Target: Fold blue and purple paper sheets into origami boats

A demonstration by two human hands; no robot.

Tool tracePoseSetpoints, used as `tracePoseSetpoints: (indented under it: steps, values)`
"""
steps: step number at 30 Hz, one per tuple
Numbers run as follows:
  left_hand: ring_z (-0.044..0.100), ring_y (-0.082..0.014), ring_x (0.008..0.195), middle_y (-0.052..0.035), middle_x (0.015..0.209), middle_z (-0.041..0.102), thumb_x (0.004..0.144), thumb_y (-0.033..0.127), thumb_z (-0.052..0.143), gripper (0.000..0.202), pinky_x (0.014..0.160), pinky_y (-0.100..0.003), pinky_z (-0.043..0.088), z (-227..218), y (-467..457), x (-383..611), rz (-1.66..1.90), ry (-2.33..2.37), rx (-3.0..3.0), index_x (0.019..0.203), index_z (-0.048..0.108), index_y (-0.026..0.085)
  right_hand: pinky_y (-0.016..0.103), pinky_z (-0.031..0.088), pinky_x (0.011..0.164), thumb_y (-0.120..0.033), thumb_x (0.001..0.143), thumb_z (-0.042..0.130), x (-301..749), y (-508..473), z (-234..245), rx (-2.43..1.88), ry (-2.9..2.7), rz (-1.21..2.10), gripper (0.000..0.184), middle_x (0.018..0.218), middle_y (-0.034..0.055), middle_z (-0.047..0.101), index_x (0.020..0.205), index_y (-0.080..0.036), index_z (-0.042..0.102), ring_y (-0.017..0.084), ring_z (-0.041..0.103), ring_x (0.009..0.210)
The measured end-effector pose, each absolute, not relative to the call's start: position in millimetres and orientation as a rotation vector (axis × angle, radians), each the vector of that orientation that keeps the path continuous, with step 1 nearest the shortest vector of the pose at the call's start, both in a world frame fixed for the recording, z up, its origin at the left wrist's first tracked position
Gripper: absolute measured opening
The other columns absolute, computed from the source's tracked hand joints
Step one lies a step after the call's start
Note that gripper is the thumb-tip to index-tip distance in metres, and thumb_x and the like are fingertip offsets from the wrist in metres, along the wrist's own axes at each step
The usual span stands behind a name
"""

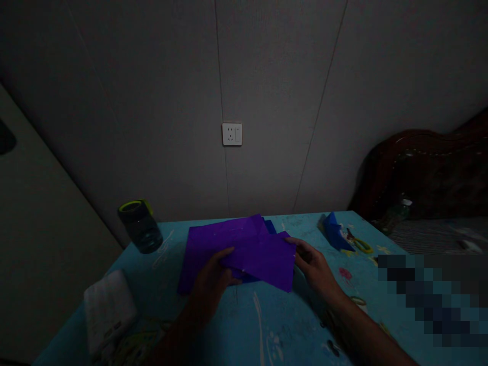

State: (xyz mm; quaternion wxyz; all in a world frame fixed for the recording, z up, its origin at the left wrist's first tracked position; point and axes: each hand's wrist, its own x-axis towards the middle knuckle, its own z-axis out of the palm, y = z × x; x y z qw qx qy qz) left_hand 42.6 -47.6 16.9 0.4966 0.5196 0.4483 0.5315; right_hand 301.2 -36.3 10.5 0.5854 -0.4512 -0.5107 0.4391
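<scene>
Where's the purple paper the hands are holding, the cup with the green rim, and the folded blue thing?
Held purple paper (263,259): head view, middle of its front.
Green-rimmed cup (141,229): head view, on its side.
Folded blue thing (335,234): head view, near its middle.

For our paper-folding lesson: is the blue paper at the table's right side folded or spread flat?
Folded: the blue paper stands up from the table in angled faces with a pointed peak.

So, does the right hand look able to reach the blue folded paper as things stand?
Probably yes: nothing visible stands between the right hand and the blue folded paper, though that hand holds a purple paper sheet and would likely have to release it.
</scene>
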Motion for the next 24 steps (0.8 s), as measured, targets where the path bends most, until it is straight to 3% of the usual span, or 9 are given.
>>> tracePoseSetpoints:
  steps: [7,15,18,22,24]
  values:
    - [0.071,-0.0218,0.062,-0.0020,0.069,0.069,0.075,0.055,0.067,0.049,0.065,-0.034,0.057,18,-40,37,1.317,1.126,1.203,0.105,0.069,0.016,0.039,0.051,0.091,-0.044,0.088,0.060,308,-41,3,-1.168,-1.479,0.747,0.034,0.116,0.0081,0.070,0.115,-0.025,0.066,0.026,0.065,0.105]
    - [0.067,-0.0161,0.067,-0.0009,0.074,0.069,0.066,0.044,0.079,0.040,0.065,-0.029,0.059,12,-32,37,1.310,1.046,0.996,0.093,0.071,0.015,0.042,0.050,0.096,-0.034,0.088,0.060,320,-39,-1,-1.128,-1.665,0.459,0.029,0.119,0.0065,0.070,0.114,-0.028,0.069,0.026,0.065,0.109]
    - [0.068,-0.0164,0.069,0.0000,0.073,0.070,0.063,0.038,0.082,0.049,0.068,-0.031,0.059,12,-29,37,1.292,1.020,0.914,0.104,0.066,0.015,0.042,0.051,0.096,-0.034,0.087,0.061,321,-40,-1,-1.103,-1.725,0.443,0.028,0.117,0.0069,0.070,0.113,-0.029,0.070,0.026,0.066,0.108]
    - [0.071,-0.0204,0.079,-0.0015,0.082,0.073,0.063,0.031,0.083,0.085,0.078,-0.039,0.059,14,-28,38,1.292,0.976,0.767,0.137,0.043,0.021,0.042,0.053,0.093,-0.034,0.086,0.063,323,-40,-1,-1.087,-1.764,0.448,0.027,0.115,0.0076,0.071,0.111,-0.029,0.071,0.026,0.067,0.105]
    - [0.072,-0.0215,0.080,-0.0030,0.085,0.074,0.063,0.028,0.083,0.087,0.079,-0.042,0.059,14,-27,38,1.290,0.972,0.703,0.138,0.041,0.021,0.042,0.053,0.094,-0.034,0.086,0.062,324,-40,-1,-1.088,-1.779,0.441,0.028,0.115,0.0075,0.071,0.112,-0.030,0.071,0.026,0.066,0.105]
